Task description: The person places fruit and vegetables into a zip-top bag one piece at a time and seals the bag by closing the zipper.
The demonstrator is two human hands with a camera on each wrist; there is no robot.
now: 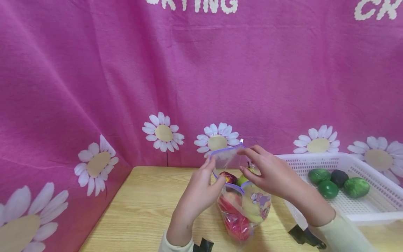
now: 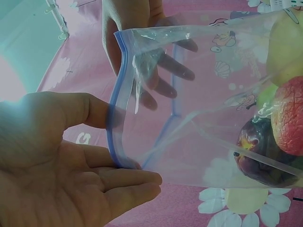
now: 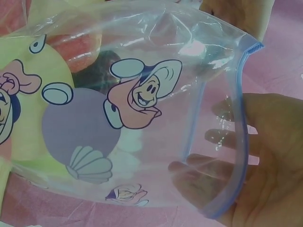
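Note:
A clear zip bag (image 1: 228, 154) with a blue-purple rim and cartoon prints stands on the table, its mouth spread apart. Inside are a dark red-and-yellow fruit (image 2: 265, 151), a green pear (image 1: 243, 180), red fruits (image 1: 238, 225) and a pale yellow fruit (image 3: 40, 80). On the left side of the mouth, my left hand (image 1: 199, 187) touches the rim, its thumb and index finger apart. My right hand (image 1: 270, 171) reaches the opposite side. Its spread fingertips (image 3: 182, 170) lie inside the mouth, visible through the plastic in the right wrist view.
To the right stands a white perforated basket (image 1: 346, 213) with several green and dark fruits or vegetables (image 1: 327, 189). The wooden table (image 1: 135, 210) ends at a pink cloth backdrop (image 1: 220, 77) printed with daisies.

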